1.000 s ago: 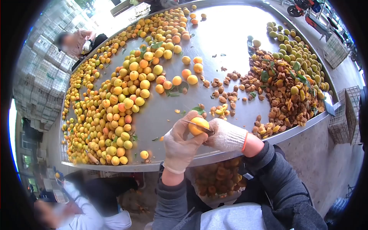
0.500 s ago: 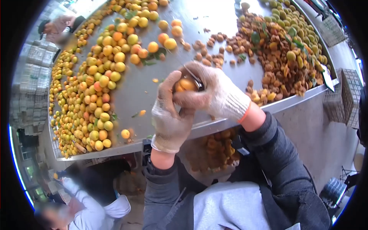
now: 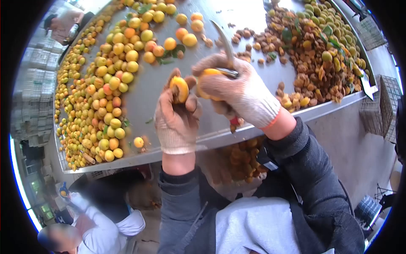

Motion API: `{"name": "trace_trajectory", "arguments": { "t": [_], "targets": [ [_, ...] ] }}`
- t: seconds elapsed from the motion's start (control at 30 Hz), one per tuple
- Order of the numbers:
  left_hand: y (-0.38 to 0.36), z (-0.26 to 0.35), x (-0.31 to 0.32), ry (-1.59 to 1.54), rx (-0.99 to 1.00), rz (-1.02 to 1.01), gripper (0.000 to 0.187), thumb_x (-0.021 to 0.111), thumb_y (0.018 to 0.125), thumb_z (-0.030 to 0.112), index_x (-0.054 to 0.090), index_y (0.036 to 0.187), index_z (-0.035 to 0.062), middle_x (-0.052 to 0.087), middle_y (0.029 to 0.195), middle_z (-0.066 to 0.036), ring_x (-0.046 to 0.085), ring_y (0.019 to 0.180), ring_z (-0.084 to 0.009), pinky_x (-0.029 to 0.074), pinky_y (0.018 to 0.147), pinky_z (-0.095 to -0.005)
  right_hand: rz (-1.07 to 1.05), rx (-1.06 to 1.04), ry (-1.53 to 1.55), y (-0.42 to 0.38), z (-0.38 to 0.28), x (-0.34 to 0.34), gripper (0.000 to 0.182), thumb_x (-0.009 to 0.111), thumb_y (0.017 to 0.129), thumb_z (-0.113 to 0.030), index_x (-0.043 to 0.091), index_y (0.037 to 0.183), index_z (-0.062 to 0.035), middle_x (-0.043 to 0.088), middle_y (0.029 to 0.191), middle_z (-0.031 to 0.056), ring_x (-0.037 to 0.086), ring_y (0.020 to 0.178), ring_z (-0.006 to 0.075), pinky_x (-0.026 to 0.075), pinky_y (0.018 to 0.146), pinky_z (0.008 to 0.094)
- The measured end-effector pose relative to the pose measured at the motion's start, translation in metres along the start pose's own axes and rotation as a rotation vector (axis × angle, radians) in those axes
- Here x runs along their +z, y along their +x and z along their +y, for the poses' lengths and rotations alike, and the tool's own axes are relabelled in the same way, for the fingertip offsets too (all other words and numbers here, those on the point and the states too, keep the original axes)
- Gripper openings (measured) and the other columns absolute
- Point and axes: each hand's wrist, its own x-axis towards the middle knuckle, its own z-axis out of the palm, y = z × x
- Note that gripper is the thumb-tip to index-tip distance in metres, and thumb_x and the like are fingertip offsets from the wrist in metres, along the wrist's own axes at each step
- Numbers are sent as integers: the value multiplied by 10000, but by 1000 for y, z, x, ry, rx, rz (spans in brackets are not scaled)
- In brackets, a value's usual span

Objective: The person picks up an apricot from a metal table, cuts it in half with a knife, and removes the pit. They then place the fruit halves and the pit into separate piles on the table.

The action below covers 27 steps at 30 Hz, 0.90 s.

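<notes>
Wearing a pale knit glove, my left hand [image 3: 177,120] grips an apricot half [image 3: 179,89] with its cut side showing. My right hand [image 3: 239,91], also gloved, is closed around another apricot piece [image 3: 209,78] and a knife. The curved blade [image 3: 225,38] of the knife points up and away over the metal table. A small gap separates the two hands. Whole apricots [image 3: 105,89] are heaped to the left, and brown stones and fruit pieces [image 3: 304,59] are piled to the right.
The metal table [image 3: 148,101] has a raised front edge. Greener fruit [image 3: 334,25] lies at its far right. Below the edge sits a container of apricot pieces [image 3: 245,158]. Crates [image 3: 380,106] stand at right; a co-worker [image 3: 97,224] is at lower left.
My hands have moved apart, and the apricot between them is now in two pieces, one in each hand. The knife blade has swung up into view.
</notes>
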Motion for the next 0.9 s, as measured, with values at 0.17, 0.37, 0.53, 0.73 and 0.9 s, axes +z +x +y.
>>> {"name": "trace_trajectory", "arguments": {
  "t": [0.17,0.37,0.53,0.73,0.9],
  "targets": [
    [-6,11,3,-40,-53,70,444,435,997,422,508,1282,88,631,1077,-141,588,679,-145,468,568,-254,57,-537,-721,24,32,-29,228,667,846,-184,661,1039,-63,632,768,23,529,479,76,397,416,219],
    [-11,-4,2,92,-154,-51,503,430,990,494,519,1250,72,625,1074,-126,599,685,-141,474,576,-241,333,-223,135,5,-13,-9,157,581,918,-87,613,1067,-48,544,736,35,470,501,77,336,404,221],
    [-20,-9,11,296,-199,-70,483,463,994,452,546,1256,56,600,995,-83,577,655,-136,484,577,-239,363,-585,414,5,-12,1,175,514,959,-82,584,1117,-49,482,688,25,416,461,98,325,394,222],
    [-21,-25,20,383,-104,-74,408,465,1008,369,584,1214,38,586,858,-46,572,616,-102,477,538,-215,243,-822,64,-1,-4,-2,174,510,955,-42,588,1103,8,561,678,34,447,427,66,335,383,210],
    [-25,-28,36,571,-105,35,342,443,1015,283,626,1142,23,588,770,-15,537,509,-81,437,437,-204,200,-734,-120,-7,-5,0,238,566,864,85,658,1051,-30,679,975,54,642,859,121,517,757,251]
  ]
}}
